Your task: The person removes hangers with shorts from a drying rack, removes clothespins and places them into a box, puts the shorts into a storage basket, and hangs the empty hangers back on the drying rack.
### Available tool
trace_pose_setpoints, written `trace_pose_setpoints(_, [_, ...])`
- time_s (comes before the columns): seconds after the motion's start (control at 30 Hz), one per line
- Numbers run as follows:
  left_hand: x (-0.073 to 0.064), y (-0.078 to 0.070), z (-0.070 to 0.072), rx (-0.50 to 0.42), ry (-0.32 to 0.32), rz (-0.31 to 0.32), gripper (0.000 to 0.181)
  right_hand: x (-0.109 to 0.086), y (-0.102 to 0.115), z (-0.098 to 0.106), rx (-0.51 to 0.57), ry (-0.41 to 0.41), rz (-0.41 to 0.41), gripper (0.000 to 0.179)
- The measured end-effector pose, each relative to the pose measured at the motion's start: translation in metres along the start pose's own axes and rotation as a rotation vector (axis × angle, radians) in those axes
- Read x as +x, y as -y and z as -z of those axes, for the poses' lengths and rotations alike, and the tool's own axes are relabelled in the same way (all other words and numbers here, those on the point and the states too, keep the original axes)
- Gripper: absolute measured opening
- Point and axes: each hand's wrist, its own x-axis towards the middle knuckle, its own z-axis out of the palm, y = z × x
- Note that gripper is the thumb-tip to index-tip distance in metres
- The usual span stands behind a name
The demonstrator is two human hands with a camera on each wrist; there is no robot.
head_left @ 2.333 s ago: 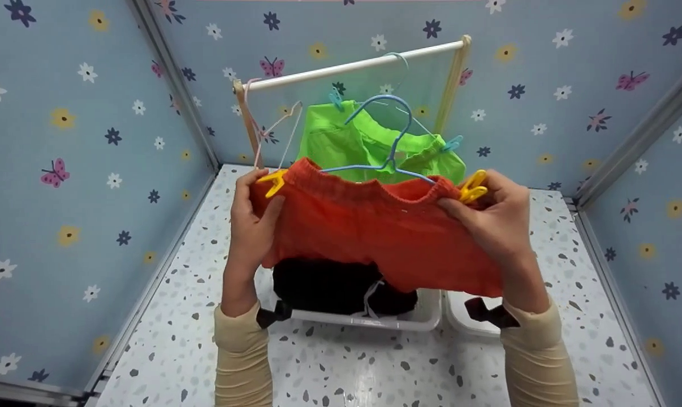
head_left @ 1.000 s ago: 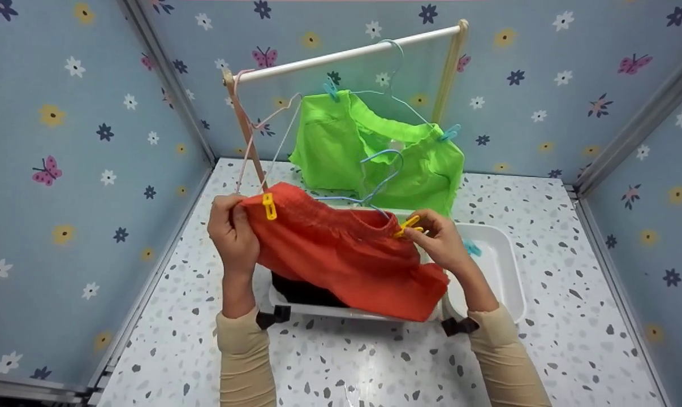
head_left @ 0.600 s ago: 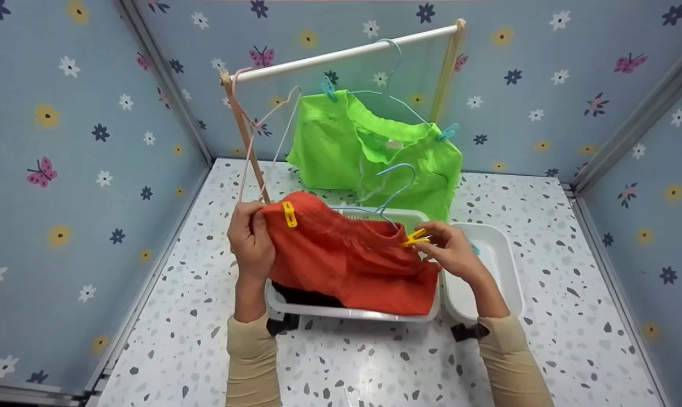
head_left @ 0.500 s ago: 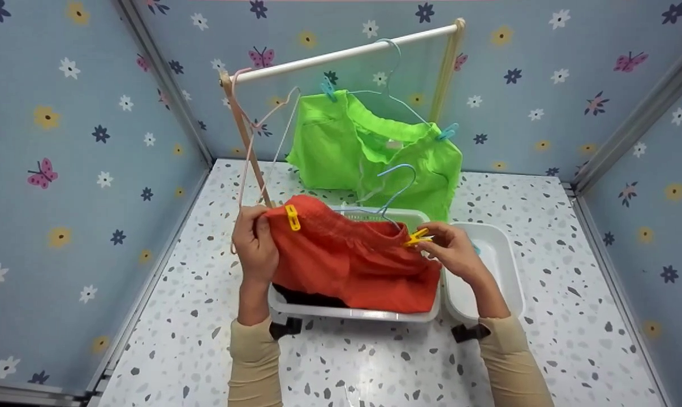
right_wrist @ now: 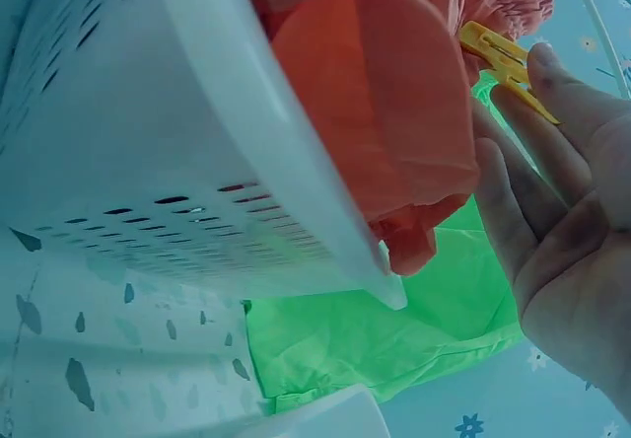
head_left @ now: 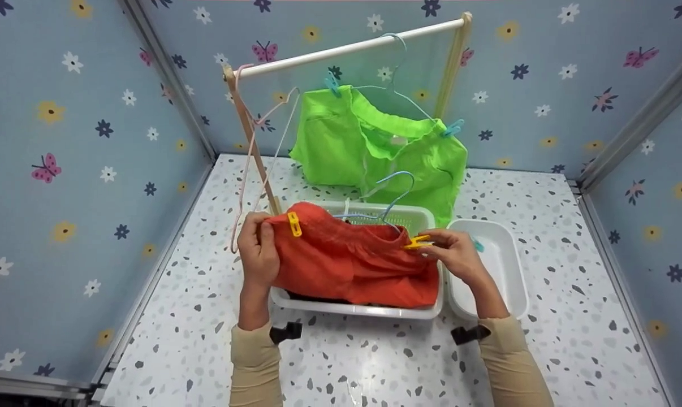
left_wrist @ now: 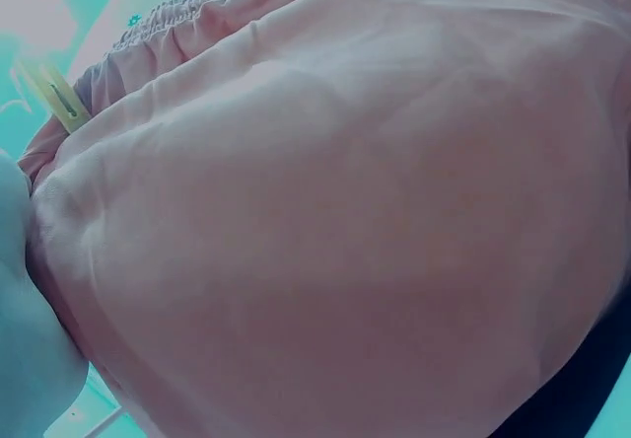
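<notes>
Red shorts (head_left: 352,265) with an elastic waistband lie spread low over a white basket (head_left: 352,310). A blue hanger (head_left: 398,198) rises from the waistband, its hook pointing up. My left hand (head_left: 259,251) grips the shorts' left upper corner, just beside a yellow clothespin (head_left: 294,224) clipped on the waistband. At the other end, my right hand (head_left: 460,254) pinches a second yellow clothespin (head_left: 417,242) between thumb and fingers; the right wrist view shows this clothespin (right_wrist: 498,58) at the waistband. Cloth fills most of the left wrist view.
Behind stands a rack with a white rail (head_left: 346,50). Green shorts (head_left: 386,147) hang from it on a hanger with light-blue clothespins, and a pink hanger (head_left: 250,135) hangs at the left. Right of the basket sits a white tray (head_left: 516,271) with a light-blue clothespin (head_left: 478,245).
Both hands have brought the red shorts and blue hanger down from in front of the rack to the basket. My left hand has shifted from the left yellow clothespin to the cloth corner.
</notes>
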Motion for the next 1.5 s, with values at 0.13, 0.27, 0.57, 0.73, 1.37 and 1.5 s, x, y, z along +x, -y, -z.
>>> trace_pose_setpoints(0.13, [0.001,0.001,0.000,0.010,0.005,0.026,0.015,0.000,0.001,0.000,-0.042,-0.021,0.032,0.025])
trace_pose_setpoints(0.27, [0.000,0.003,-0.001,0.049,-0.013,0.022,0.015,0.000,0.002,-0.001,-0.064,-0.041,0.075,0.021])
trace_pose_setpoints(0.57, [-0.001,0.007,-0.004,0.085,-0.074,-0.017,0.016,0.003,-0.017,0.001,-0.003,-0.098,0.132,0.020])
trace_pose_setpoints(0.73, [-0.001,0.008,-0.005,0.089,-0.094,-0.019,0.019,0.004,-0.038,0.007,0.125,-0.161,0.163,0.021])
trace_pose_setpoints(1.37, [-0.010,0.007,0.001,0.072,-0.076,0.046,0.014,-0.018,-0.008,0.034,0.005,-0.448,0.169,0.031])
trace_pose_setpoints(1.5, [-0.010,0.007,0.002,0.064,-0.059,0.076,0.014,-0.019,-0.012,0.047,-0.033,-0.474,0.152,0.037])
